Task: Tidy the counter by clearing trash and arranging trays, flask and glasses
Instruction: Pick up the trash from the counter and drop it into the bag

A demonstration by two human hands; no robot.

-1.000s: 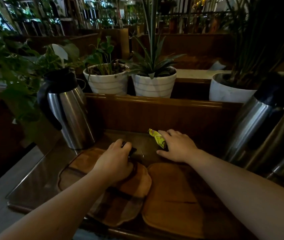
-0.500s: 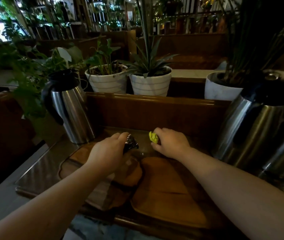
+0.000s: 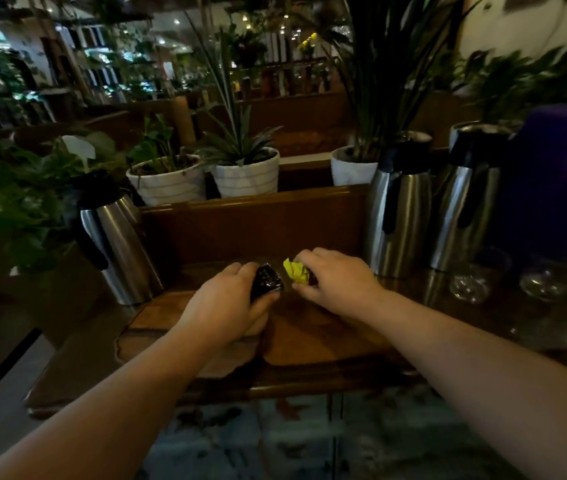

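Observation:
My left hand (image 3: pixel 226 306) is closed around a crumpled dark shiny wrapper (image 3: pixel 267 281), held just above the wooden trays. My right hand (image 3: pixel 335 282) grips a crumpled yellow wrapper (image 3: pixel 295 270) close beside it. Under my hands lie overlapping wooden trays (image 3: pixel 313 341) on the dark counter (image 3: pixel 78 355). A steel flask (image 3: pixel 119 244) with a black handle stands at the left. Two more steel flasks (image 3: pixel 401 209) (image 3: pixel 462 209) stand at the right. Two clear glasses (image 3: pixel 469 282) (image 3: pixel 545 282) sit on the counter right of those flasks.
A wooden back wall (image 3: pixel 254 223) rises behind the counter. White plant pots (image 3: pixel 171 185) (image 3: pixel 247 174) (image 3: pixel 351 168) stand on the ledge beyond it. Leafy plants (image 3: pixel 8 195) crowd the left side. A dark purple box (image 3: pixel 552 188) stands at the far right. Tiled floor (image 3: pixel 309 441) shows below.
Both hands have lifted their wrappers off the counter and drawn back toward me. The view has pulled back and swung right, bringing the right flasks and glasses into sight.

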